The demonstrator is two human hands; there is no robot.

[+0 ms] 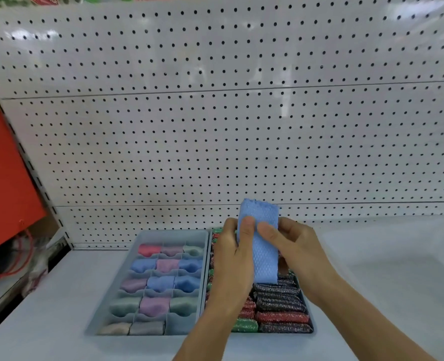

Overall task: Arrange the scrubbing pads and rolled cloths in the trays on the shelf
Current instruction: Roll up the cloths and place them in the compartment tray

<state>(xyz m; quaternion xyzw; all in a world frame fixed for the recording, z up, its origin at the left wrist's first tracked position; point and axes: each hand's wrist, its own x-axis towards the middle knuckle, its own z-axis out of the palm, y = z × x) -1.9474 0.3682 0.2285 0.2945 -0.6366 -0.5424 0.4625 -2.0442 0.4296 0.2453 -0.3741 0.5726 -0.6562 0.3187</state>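
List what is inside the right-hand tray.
The right-hand tray holds rows of glittery scrubbing pads in black, red and green. Its middle and back are covered by the left hand, right hand and blue cloth.

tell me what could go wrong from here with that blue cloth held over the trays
1. The blue cloth hangs flat and unrolled between the left hand and right hand; pushed in like that, it may not fit a cell.
2. The one bare cell of the divided tray sits at the near right corner, under the left forearm, so the cloth could land in a filled cell.
3. It hangs over the scrubbing pads and might snag on them.
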